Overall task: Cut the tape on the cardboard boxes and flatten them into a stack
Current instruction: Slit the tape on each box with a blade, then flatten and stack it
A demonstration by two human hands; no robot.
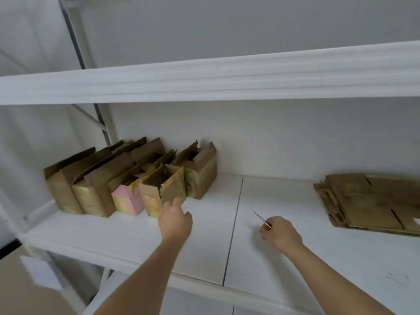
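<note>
Now L hand (175, 220) open at box (162, 192), R hand (280, 231) fingers pinching blade (261, 219)

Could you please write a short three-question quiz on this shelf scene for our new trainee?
1. True or false: the right hand holds a thin metal blade.
2. What does the left hand reach toward: (a) the flattened brown cardboard stack, (b) a taped brown cardboard box?
3. On which side of the white shelf does the flattened stack lie?

Key: 1 true; 2 b; 3 right.
</note>
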